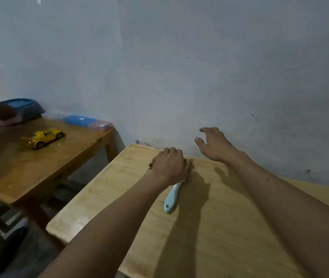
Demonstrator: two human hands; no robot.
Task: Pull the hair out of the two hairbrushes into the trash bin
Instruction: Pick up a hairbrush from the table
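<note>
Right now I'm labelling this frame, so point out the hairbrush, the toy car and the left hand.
hairbrush (171, 197): head view, on its light blue handle.
toy car (42, 138): head view, on its yellow body.
left hand (169, 165): head view, on the back of the hand.

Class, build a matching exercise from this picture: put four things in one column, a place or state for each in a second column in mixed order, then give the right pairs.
Column 1
1. hairbrush
2. toy car
3. right hand
4. blue box

Column 2
A. raised above the light table, fingers spread, holding nothing
B. yellow, on the darker table at the left
C. against the wall at the darker table's far edge
D. pale blue handle showing, head covered by the left hand

Pairs: 1-D, 2-B, 3-A, 4-C
</note>
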